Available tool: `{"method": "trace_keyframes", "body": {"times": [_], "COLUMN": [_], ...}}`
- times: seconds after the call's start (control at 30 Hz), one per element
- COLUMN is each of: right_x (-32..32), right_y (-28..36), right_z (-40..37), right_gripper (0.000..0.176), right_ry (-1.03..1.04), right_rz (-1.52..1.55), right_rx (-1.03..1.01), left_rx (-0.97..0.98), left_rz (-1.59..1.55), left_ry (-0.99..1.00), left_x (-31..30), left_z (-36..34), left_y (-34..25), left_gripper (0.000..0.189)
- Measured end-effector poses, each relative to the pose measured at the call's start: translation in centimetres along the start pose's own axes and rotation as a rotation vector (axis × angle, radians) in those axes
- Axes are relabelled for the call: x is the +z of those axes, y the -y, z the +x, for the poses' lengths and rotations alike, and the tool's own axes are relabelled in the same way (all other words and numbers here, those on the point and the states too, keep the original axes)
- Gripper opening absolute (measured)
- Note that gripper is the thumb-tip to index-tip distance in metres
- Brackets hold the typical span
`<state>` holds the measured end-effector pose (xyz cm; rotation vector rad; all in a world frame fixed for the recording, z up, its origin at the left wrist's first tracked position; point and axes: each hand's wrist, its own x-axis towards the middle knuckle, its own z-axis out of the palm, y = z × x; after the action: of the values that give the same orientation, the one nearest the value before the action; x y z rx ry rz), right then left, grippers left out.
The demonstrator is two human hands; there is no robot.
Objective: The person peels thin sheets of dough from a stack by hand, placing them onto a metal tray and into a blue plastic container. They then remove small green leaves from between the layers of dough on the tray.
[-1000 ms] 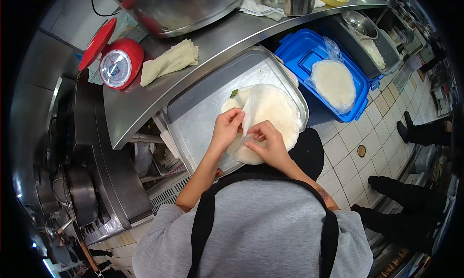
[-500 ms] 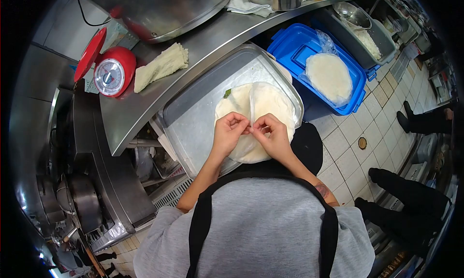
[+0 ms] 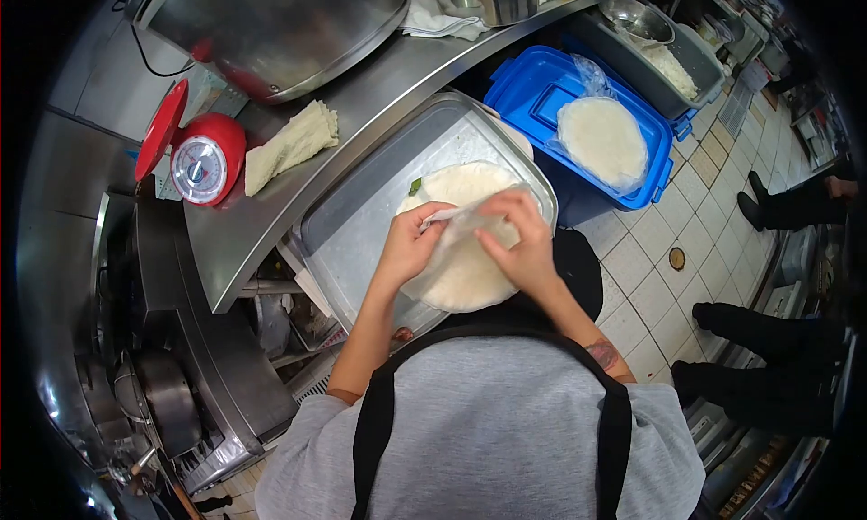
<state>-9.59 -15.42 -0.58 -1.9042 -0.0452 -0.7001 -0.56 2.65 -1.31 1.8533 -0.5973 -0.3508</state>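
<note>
Edge of sheet (image 3: 456,215) lifted off dough stack (image 3: 465,285) in tray (image 3: 361,222), L hand (image 3: 408,247) + R hand (image 3: 526,249) pinching it; rest prob. unpeeled.

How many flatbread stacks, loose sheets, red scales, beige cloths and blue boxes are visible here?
Flatbread stacks: 2
Loose sheet, pinched by left hand and right hand: 1
Red scale: 1
Beige cloth: 1
Blue box: 1
Total: 6
</note>
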Motion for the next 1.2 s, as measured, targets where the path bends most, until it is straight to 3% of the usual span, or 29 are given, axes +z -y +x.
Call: {"method": "trace_keyframes", "body": {"times": [0.07,0.13,0.23,0.3,0.37,0.5,0.6,0.63,0.73,0.83,0.93,1.03,1.13,1.2], "right_x": [-1.3,-2.0,-3.2,-2.4,-1.2,0.1,-0.8,-0.9,-0.7,-0.2,-1.6,-1.6,-2.0,-1.9], "right_y": [0.7,0.4,-0.7,-0.6,-0.6,-3.4,-5.5,-5.9,-6.6,-7.9,-5.9,-6.5,-6.5,-7.5], "right_z": [2.3,2.6,2.0,0.9,0.0,-1.7,-2.4,-2.7,-3.1,-3.3,-2.0,-2.4,-2.0,-1.9], "right_gripper": [0.024,0.028,0.03,0.025,0.017,0.017,0.024,0.031,0.031,0.03,0.029,0.031,0.036,0.038], "right_ry": [-0.091,0.03,0.527,0.497,0.379,0.157,0.261,0.215,0.174,0.194,0.399,0.301,0.103,0.118], "right_rz": [-0.194,-0.157,0.196,0.512,0.712,0.412,0.005,-0.046,-0.016,-0.025,0.155,0.479,1.02,0.922], "right_rx": [-0.126,-0.088,0.236,0.442,0.539,0.525,0.617,0.564,0.476,0.319,0.619,0.758,1.034,1.09], "left_rx": [-0.071,-0.029,0.144,0.181,0.272,0.526,0.411,0.383,-0.03,-0.136,-0.142,-0.098,-0.05,-0.011], "left_rz": [-0.002,0.081,0.316,0.442,0.493,0.629,0.542,0.53,0.331,0.077,-0.012,0.094,0.127,0.145], "left_ry": [0.179,0.362,0.573,0.629,0.428,0.144,-0.02,-0.029,0.137,0.119,0.084,0.066,0.087,0.092], "left_x": [-1.4,-3.3,-6.3,-7.3,-6.5,-2.3,0.6,1.3,3.4,5.5,6.9,7.4,8.0,8.3], "left_z": [-0.1,0.0,2.3,4.2,6.3,8.7,7.6,6.9,4.5,3.1,2.5,2.2,1.4,0.7], "left_y": [-2.2,-5.1,-9.7,-11.6,-11.1,-6.5,-3.4,-2.5,-1.1,1.4,1.6,1.0,1.2,1.3], "left_gripper": [0.02,0.02,0.019,0.019,0.02,0.023,0.022,0.018,0.016,0.018,0.018,0.016,0.013,0.012]}}
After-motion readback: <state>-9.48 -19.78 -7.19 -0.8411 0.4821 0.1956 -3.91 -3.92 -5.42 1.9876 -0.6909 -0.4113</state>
